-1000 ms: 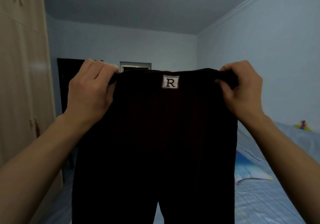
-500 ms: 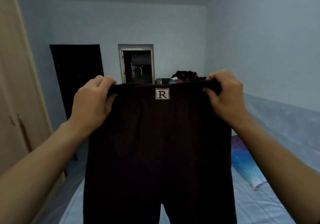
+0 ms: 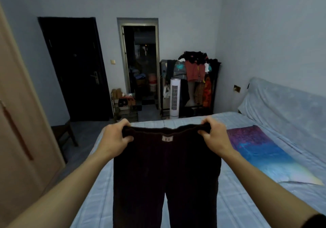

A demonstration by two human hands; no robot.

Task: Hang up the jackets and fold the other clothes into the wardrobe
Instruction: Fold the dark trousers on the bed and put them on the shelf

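Ahead, a dark door (image 3: pixel 75 69), an open doorway (image 3: pixel 140 65), a white tower fan (image 3: pixel 175 98) and a crowded clothes rack (image 3: pixel 195 79) are seen past the bed (image 3: pixel 98 183). A wardrobe door (image 3: pixel 19 121) stands at left; a blue-purple pillow (image 3: pixel 261 150) lies at right. Dark trousers (image 3: pixel 165 174) are held above the bed, waistband gripped by the left hand (image 3: pixel 115 137) and the right hand (image 3: pixel 214 136), legs hanging down.
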